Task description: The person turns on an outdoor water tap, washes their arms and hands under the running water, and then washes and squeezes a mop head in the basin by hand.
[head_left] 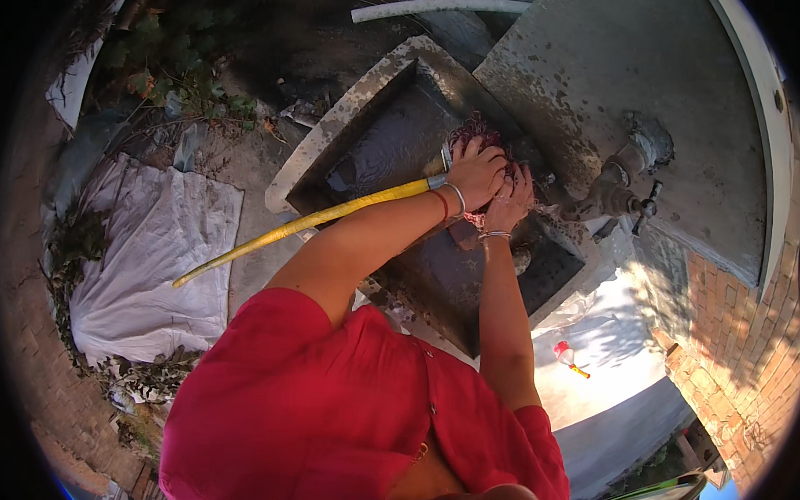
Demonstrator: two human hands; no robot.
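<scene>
Over a concrete sink (337, 115), a mop head of dark red and purple strands (476, 126) is bunched under both hands. My left hand (477, 173) grips the strands from above, its fingers spread over them. Close against it, my right hand (511, 199) clasps the side nearer the tap. A yellow mop handle (308, 219) slants out past the sink's left rim, with a grey collar at its upper end. Water from the metal tap (607, 194) appears to splash near my right hand. Much of the mop head is hidden by my fingers.
Rippled water (370, 163) lies in the sink. A concrete slab (617, 72) borders it at upper right. White sheeting (162, 255) covers ground at left, beside leafy plants (174, 83). A white pipe (441, 10) lies behind. A red-and-yellow plastic object (568, 358) rests at lower right.
</scene>
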